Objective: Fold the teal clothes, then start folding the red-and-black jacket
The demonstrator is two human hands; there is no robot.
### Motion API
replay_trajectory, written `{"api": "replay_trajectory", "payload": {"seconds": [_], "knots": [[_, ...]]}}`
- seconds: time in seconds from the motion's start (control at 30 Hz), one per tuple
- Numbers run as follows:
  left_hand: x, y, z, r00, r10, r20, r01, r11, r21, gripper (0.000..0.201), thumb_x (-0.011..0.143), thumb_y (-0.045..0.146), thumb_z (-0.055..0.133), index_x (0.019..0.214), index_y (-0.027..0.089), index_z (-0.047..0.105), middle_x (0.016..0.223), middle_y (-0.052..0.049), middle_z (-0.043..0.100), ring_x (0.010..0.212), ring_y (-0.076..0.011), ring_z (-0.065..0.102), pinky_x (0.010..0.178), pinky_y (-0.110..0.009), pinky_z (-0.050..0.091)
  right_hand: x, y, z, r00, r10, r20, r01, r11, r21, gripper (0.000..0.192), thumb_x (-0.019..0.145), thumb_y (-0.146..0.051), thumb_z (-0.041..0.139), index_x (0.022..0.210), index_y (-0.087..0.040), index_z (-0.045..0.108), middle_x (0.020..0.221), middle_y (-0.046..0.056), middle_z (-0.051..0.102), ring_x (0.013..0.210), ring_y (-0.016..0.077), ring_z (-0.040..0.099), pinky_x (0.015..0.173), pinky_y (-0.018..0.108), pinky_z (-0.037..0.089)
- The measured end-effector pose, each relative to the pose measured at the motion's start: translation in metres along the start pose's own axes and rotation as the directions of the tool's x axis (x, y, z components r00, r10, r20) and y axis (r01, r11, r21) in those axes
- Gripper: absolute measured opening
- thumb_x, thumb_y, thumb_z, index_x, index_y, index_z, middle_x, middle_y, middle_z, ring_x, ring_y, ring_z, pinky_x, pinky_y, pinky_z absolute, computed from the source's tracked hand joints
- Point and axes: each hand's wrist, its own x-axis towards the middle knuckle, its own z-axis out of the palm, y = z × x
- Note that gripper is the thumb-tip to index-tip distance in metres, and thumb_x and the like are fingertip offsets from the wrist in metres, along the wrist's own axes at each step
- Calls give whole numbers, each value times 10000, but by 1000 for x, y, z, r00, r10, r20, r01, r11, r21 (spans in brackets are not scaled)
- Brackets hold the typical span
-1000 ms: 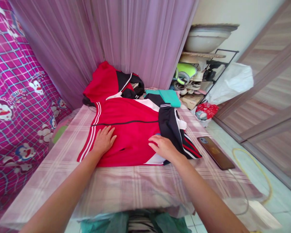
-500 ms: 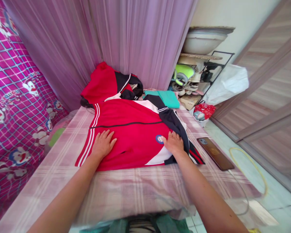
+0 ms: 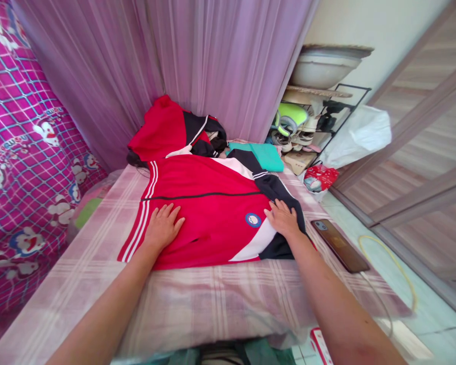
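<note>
A red, white and navy zip-up track jacket lies flat on the plaid-covered table, its hem to the left and its dark zip running across the middle. My left hand rests palm down on the red cloth near the striped hem, fingers spread. Over at the other end, my right hand lies flat with fingers apart, near the collar and navy sleeve, just right of the round blue badge. Neither hand grips the cloth.
Behind the jacket are a heap of red and navy clothing and a folded teal cloth. A phone with a cable lies at the right edge. Beyond stands a shoe rack; a purple curtain hangs at the back.
My right hand has slid to the right, off the badge's edge toward the sleeve. The navy and red striped piece by the collar is now mostly covered. My left hand stays in place.
</note>
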Motion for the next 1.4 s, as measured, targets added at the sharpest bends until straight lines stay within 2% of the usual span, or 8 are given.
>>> {"api": "replay_trajectory", "payload": {"seconds": [0.13,0.3,0.5,0.63,0.73,0.87,1.17,1.4], "knots": [[0,-1,0,1000,5,-20,-6,1000,-22,563,982,462,396,1416,153,575,1489,-171,531,1387,-348,471,1175,-572,309,1,-11,-6,1000,6,-31,-6,1000,-5,565,1014,-468,315,1494,-217,475,1600,142,380,1478,309,309,1158,617,258],[0,1,-1,1000,4,-8,-4,1000,7,561,982,451,404,1420,141,570,1493,-176,526,1386,-347,474,1178,-561,310,-3,-34,-9,973,-208,-96,203,977,-64,570,998,-546,347,1495,-298,477,1648,81,299,1511,308,224,1183,644,150],[0,1,2,1000,-22,-19,21,998,-63,532,964,459,454,1399,180,583,1487,-148,540,1392,-324,476,1188,-544,312,5,-7,6,999,-42,-6,41,993,-110,593,1015,-494,253,1547,-274,396,1642,79,313,1498,300,264,1169,646,215],[14,-21,-15,997,-81,1,79,973,-216,520,991,417,368,1381,148,581,1404,-128,622,1300,-252,571,1126,-412,417,7,-1,13,999,-31,-23,28,991,-129,598,1022,-490,222,1538,-255,411,1640,79,318,1493,280,280,1174,629,225],[29,-54,-36,950,-312,21,310,933,-184,509,998,362,314,1374,148,581,1379,-126,640,1259,-237,599,1065,-354,453,5,-4,12,998,-42,-40,36,991,-128,602,1025,-477,213,1538,-231,409,1633,84,330,1486,266,294,1174,623,228],[47,-96,-50,842,-500,201,515,857,-23,507,967,372,366,1324,124,628,1320,-175,669,1220,-313,622,974,-391,493,2,-7,11,996,-55,-72,46,992,-117,596,1026,-457,215,1519,-209,439,1615,95,364,1470,271,325,1163,626,245],[80,-122,-40,780,-494,385,527,849,23,434,800,536,593,959,177,778,1047,-151,771,1006,-317,707,790,-327,517,4,-6,18,988,-67,-137,52,993,-107,556,1016,-429,264,1479,-231,499,1569,114,438,1440,287,372,1145,623,269],[92,-123,-40,767,-493,410,548,836,-21,439,665,567,713,838,165,749,931,-174,762,995,-347,697,797,-341,515,4,-6,18,988,-64,-142,53,995,-82,555,1018,-431,266,1482,-231,497,1573,114,432,1431,285,380,1143,624,263]]}}
